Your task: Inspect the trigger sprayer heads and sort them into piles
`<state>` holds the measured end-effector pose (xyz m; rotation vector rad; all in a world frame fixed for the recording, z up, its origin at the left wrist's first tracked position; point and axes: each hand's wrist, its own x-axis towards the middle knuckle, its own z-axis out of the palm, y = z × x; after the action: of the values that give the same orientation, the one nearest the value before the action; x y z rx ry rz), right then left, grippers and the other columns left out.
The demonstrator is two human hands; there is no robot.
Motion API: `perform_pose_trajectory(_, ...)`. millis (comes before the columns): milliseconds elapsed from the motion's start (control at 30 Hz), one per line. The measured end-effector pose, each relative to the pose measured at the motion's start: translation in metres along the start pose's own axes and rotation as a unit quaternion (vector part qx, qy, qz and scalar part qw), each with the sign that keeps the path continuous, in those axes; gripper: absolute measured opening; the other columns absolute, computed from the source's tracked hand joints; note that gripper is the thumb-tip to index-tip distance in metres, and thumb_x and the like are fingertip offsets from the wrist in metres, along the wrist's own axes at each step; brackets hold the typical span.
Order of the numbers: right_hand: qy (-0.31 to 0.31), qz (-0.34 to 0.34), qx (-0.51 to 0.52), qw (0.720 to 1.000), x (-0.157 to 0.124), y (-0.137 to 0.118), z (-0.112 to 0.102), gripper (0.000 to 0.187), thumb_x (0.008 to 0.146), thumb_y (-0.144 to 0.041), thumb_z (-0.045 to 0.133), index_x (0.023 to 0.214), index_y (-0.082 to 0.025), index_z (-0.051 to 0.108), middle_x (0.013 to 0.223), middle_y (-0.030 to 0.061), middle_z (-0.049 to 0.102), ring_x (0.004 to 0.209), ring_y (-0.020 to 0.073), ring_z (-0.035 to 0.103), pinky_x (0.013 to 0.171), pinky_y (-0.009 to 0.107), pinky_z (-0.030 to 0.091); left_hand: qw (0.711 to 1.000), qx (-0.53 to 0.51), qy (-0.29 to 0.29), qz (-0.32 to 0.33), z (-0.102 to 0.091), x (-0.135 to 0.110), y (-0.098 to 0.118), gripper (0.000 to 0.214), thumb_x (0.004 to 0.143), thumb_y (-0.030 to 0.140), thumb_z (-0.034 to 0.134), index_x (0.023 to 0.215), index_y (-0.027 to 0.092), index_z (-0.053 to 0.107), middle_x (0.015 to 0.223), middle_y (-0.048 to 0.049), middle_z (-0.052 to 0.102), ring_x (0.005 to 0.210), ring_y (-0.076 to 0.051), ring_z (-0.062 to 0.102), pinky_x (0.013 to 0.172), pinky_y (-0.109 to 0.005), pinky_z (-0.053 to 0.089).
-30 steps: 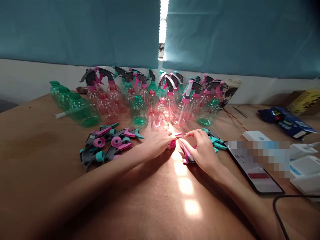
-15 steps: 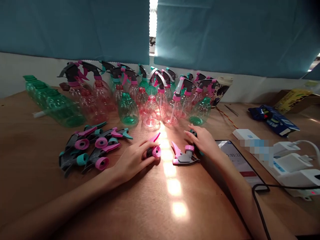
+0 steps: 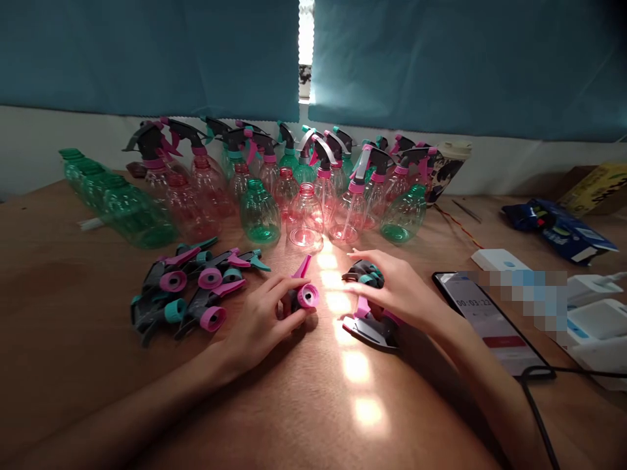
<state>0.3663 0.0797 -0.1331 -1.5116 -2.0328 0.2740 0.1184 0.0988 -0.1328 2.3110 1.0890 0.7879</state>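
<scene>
On the wooden table (image 3: 63, 287), left hand (image 3: 257, 326) closed around a pink-collared sprayer head (image 3: 306, 298); right hand (image 3: 401, 290) curled over a teal-collared head (image 3: 366, 274), a pink-trimmed head (image 3: 372, 331) touching its palm. Loose heads (image 3: 186, 287) lie left, bottles (image 3: 306, 219) ahead, phone (image 3: 490, 320) right.

And there's a pink-collared trigger sprayer head (image 3: 300, 300) clasped in the left grip (image 3: 257, 323), its round collar turned outward, its pink trigger tipped up! Over to the right, a teal-trimmed sprayer head (image 3: 368, 274) sits tucked under the right grip (image 3: 399, 287), and a gray-bodied, pink-triggered head (image 3: 371, 331) lies on its side on the surface (image 3: 59, 287), just beneath the palm!
</scene>
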Motion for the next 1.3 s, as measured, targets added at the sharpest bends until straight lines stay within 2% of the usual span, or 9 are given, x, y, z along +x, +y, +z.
perform_pose_trajectory(100, -0.047, 0.005, -0.072, 0.996, -0.007, -0.007, 0.007, 0.086, 0.058, -0.063, 0.078, 0.125, -0.014, 0.055, 0.132, 0.0219, 0.054, 0.125, 0.0413, 0.047, 0.100, 0.056, 0.040, 1.000, -0.007, 0.005, -0.012, 0.000, -0.001, 0.000, 0.028, 0.082, 0.025, 0.063, 0.110, 0.021, 0.062, 0.088, -0.0007, 0.059, 0.062, -0.012, 0.053, 0.053, -0.022, 0.042)
perform_pose_trajectory(233, -0.101, -0.059, -0.034, 0.993, -0.009, -0.025, 0.013, 0.077, 0.061, -0.065, 0.075, 0.116, -0.015, 0.060, 0.127, 0.0199, 0.056, 0.119, 0.0387, 0.051, 0.097, 0.053, 0.044, 1.000, -0.017, 0.003, -0.010, 0.000, -0.002, -0.001, 0.028, 0.082, 0.021, 0.065, 0.109, 0.021, 0.062, 0.088, 0.0002, 0.059, 0.063, -0.011, 0.053, 0.054, -0.022, 0.042)
perform_pose_trajectory(400, -0.140, -0.092, 0.031, 0.985, -0.010, -0.034, 0.015, 0.072, 0.071, -0.062, 0.070, 0.127, -0.020, 0.054, 0.138, 0.0157, 0.048, 0.126, 0.0335, 0.046, 0.102, 0.047, 0.041, 0.999, -0.035, -0.006, -0.005, 0.001, -0.002, -0.003, 0.026, 0.084, 0.024, 0.065, 0.109, 0.024, 0.062, 0.092, 0.0011, 0.059, 0.063, -0.011, 0.053, 0.056, -0.022, 0.043)
perform_pose_trajectory(567, -0.130, -0.048, -0.059, 0.989, -0.022, -0.035, 0.015, 0.096, 0.061, -0.077, 0.065, 0.137, -0.022, 0.046, 0.149, 0.0181, 0.034, 0.138, 0.0428, 0.027, 0.110, 0.063, 0.021, 0.999, -0.037, -0.003, -0.012, 0.001, -0.002, -0.001, 0.024, 0.082, 0.022, 0.066, 0.106, 0.020, 0.063, 0.092, -0.0003, 0.061, 0.066, -0.012, 0.054, 0.057, -0.022, 0.044)
perform_pose_trajectory(667, -0.140, -0.003, -0.105, 0.985, -0.028, -0.039, 0.015, 0.109, 0.050, -0.081, 0.068, 0.139, -0.023, 0.045, 0.151, 0.0206, 0.029, 0.137, 0.0487, 0.023, 0.106, 0.068, 0.023, 0.999, -0.037, -0.003, -0.013, 0.000, -0.002, 0.000, 0.024, 0.082, 0.022, 0.066, 0.105, 0.019, 0.063, 0.092, -0.0003, 0.060, 0.065, -0.011, 0.053, 0.058, -0.023, 0.044)
perform_pose_trajectory(833, -0.158, 0.045, -0.155, 0.974, -0.023, -0.043, 0.016, 0.093, 0.066, -0.074, 0.064, 0.140, -0.019, 0.045, 0.147, 0.0225, 0.038, 0.132, 0.0469, 0.035, 0.103, 0.065, 0.030, 0.999, -0.035, -0.002, -0.012, 0.000, -0.002, -0.001, 0.025, 0.082, 0.021, 0.066, 0.106, 0.018, 0.062, 0.091, 0.0003, 0.059, 0.064, -0.010, 0.052, 0.060, -0.023, 0.044)
perform_pose_trajectory(933, -0.122, 0.073, -0.183, 0.973, -0.016, -0.038, 0.017, 0.083, 0.075, -0.070, 0.059, 0.137, -0.016, 0.048, 0.142, 0.0231, 0.044, 0.125, 0.0419, 0.045, 0.101, 0.058, 0.037, 0.999, -0.033, -0.005, -0.013, 0.001, -0.002, -0.003, 0.026, 0.081, 0.020, 0.067, 0.107, 0.018, 0.062, 0.092, 0.0003, 0.059, 0.064, -0.010, 0.051, 0.060, -0.022, 0.044)
perform_pose_trajectory(1100, -0.059, 0.109, -0.241, 0.962, -0.012, -0.022, 0.019, 0.074, 0.080, -0.064, 0.058, 0.130, -0.010, 0.054, 0.134, 0.0240, 0.051, 0.120, 0.0394, 0.050, 0.096, 0.050, 0.043, 0.999, -0.037, -0.008, -0.010, 0.001, -0.003, -0.003, 0.027, 0.081, 0.017, 0.068, 0.107, 0.019, 0.062, 0.090, 0.0004, 0.058, 0.062, -0.010, 0.051, 0.057, -0.022, 0.043)
perform_pose_trajectory(1300, 0.002, 0.132, -0.265, 0.955, -0.012, -0.015, 0.020, 0.077, 0.077, -0.063, 0.062, 0.128, -0.005, 0.054, 0.123, 0.0260, 0.058, 0.109, 0.0407, 0.056, 0.086, 0.052, 0.048, 0.999, -0.045, 0.022, 0.015, 0.002, -0.005, -0.003, 0.028, 0.081, 0.011, 0.065, 0.108, 0.020, 0.061, 0.090, 0.0015, 0.057, 0.061, -0.008, 0.049, 0.055, -0.020, 0.041)
